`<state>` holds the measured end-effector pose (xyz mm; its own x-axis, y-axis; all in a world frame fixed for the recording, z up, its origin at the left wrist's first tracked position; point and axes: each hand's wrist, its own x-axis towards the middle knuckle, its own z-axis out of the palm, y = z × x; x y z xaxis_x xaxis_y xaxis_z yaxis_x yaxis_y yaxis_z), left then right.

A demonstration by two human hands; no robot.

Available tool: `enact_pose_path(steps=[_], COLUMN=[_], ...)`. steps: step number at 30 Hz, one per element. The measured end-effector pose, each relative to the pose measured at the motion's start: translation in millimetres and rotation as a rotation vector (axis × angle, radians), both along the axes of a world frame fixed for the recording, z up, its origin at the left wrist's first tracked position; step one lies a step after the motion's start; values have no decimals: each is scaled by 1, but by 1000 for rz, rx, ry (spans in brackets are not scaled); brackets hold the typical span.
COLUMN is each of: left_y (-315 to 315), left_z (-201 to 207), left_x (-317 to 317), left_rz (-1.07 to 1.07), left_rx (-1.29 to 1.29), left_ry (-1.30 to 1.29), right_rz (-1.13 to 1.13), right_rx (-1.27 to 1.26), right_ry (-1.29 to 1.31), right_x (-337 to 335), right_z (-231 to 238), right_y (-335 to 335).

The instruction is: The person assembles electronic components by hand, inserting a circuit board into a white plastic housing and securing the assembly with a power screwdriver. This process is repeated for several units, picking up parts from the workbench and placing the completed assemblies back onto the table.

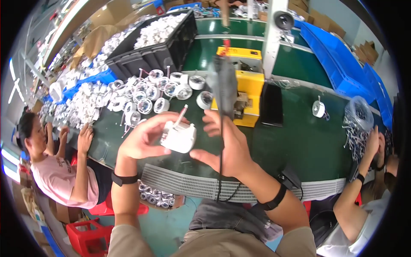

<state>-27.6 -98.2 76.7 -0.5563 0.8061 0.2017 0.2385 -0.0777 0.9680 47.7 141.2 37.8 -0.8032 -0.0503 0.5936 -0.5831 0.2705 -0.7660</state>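
Gripping one white plastic housing [179,138], the left hand [143,136] is curling its thumb and fingers around it; one pale wire-like piece [181,113] is sticking up from the housing, which is sitting above the green worktop [295,150]. The right hand [233,147] is holding its thumb and fingers wide, the thumb tip pointing at the housing's near right side; whether they are touching, I cannot tell. One blurred dark tool [224,85] is hanging over that hand, its black cord [221,165] running down in front. Beyond, more than a dozen round white units [145,106] are crowding together, and one more round unit [318,109] is lying apart at right. Two yellow fixtures [249,81] are standing beside one black flat case [272,104]. Two co-workers are sitting, one at each side.
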Motion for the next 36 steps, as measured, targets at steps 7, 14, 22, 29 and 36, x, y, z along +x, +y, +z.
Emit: enact_pose_path(steps=[7,14,22,29,36], left_y=[11,6,-4,-7,-9], left_z=[-10,-2,-6,-1,3], left_x=[14,21,28,41,44], left_rz=[19,185,301,263,302], left_rx=[168,85,20,97,48], left_ry=[132,221,497,660,703], right_rz=[23,5,-13,107,285], right_rx=[134,135,190,155,75], right_ry=[166,202,269,312,156], right_x=[3,-1,3,8,2], right_z=[2,0,-2,-5,-22], right_y=[-9,-10,-8,-9,-12])
